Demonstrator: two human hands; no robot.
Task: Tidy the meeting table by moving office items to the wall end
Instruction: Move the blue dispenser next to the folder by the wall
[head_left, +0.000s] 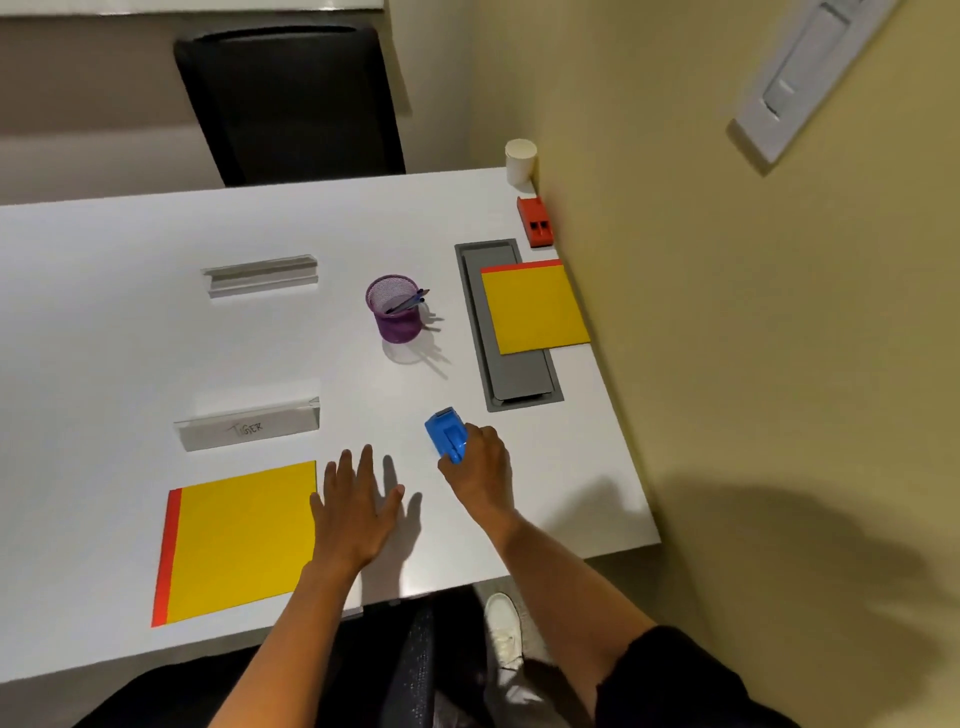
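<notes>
White meeting table (156, 249) against yellow wall | right hand (480, 470) grips blue plastic stapler (445, 432) near front edge | left hand (353, 499) flat, fingers spread | red stapler (535, 222), white cup (520, 160), one yellow pad (535, 309) already at wall edge | purple mesh pen cup (397, 309), second yellow pad (236, 540) left.

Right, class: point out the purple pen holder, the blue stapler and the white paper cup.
purple pen holder (399, 317): head view, on its mesh side wall.
blue stapler (444, 434): head view, on its top, ahead of the right hand.
white paper cup (520, 161): head view, on its side.
</notes>
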